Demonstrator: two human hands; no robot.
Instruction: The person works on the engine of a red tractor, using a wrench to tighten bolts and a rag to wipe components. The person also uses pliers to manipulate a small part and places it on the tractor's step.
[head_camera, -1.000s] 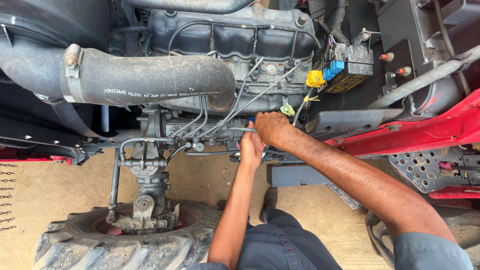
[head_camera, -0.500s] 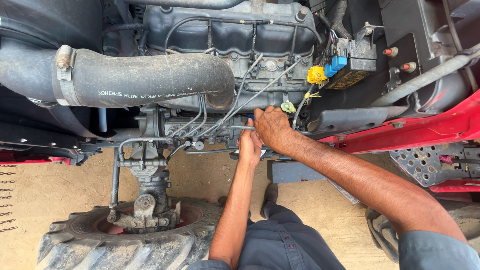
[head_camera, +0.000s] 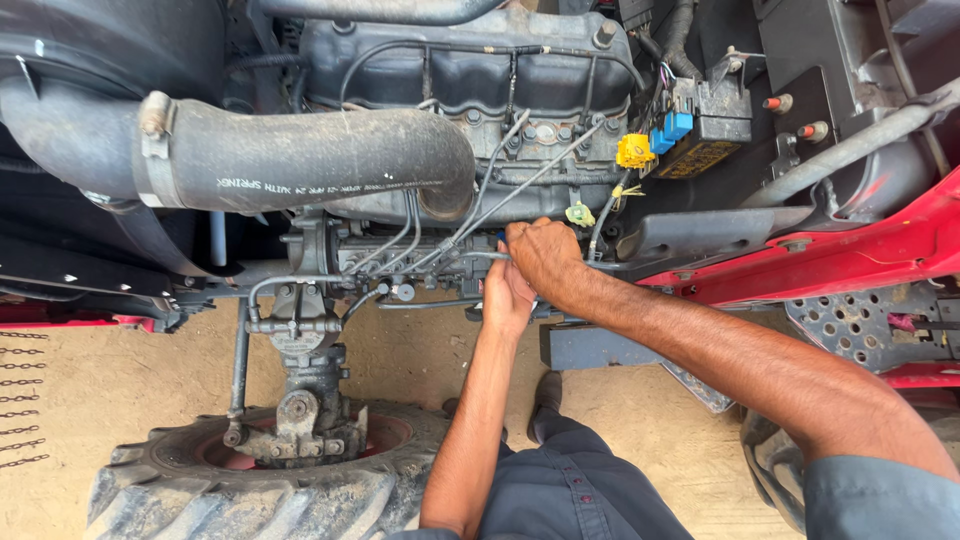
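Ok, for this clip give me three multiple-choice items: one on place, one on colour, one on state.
1. Where are both hands?
A. On the tyre
B. At the thin metal fuel lines beside the engine block
C. On the red panel

2. What colour is the small plastic connector right of the engine?
A. Yellow
B. White
C. Orange

3. How is the right hand?
A. Flat and open
B. Hanging free
C. Closed around a slim metal tool

Answers: B, left hand and right hand meet at the thin metal fuel lines; A, the small plastic connector is yellow; C, fingers curl around a slim metal tool.
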